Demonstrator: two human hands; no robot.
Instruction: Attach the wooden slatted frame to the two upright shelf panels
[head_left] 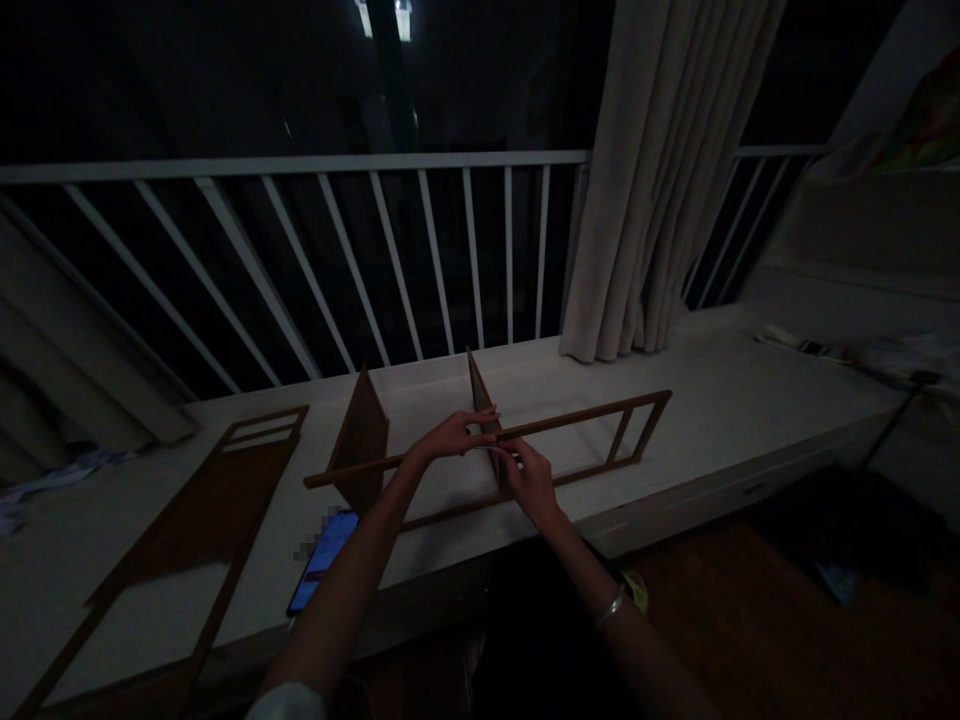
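Note:
A brown wooden rack [585,412] lies on its side on the white ledge, with two shelf boards standing up from its rails. My left hand [450,436] reaches to the joint of the upper rail and the middle shelf board [481,392], its fingers and thumb closed around that spot. Just below and to the right, my right hand [532,482] is closed in a pinch against the same joint. A thin pale sliver shows between the hands; its kind is too dim to tell. The other shelf board [361,440] stands left of my hands.
A second brown wooden frame with a panel [206,500] lies on the ledge [720,400] at left. A lit phone [324,560] rests near the front edge, beside my left forearm. White railings [390,262] and a beige curtain [652,200] stand behind.

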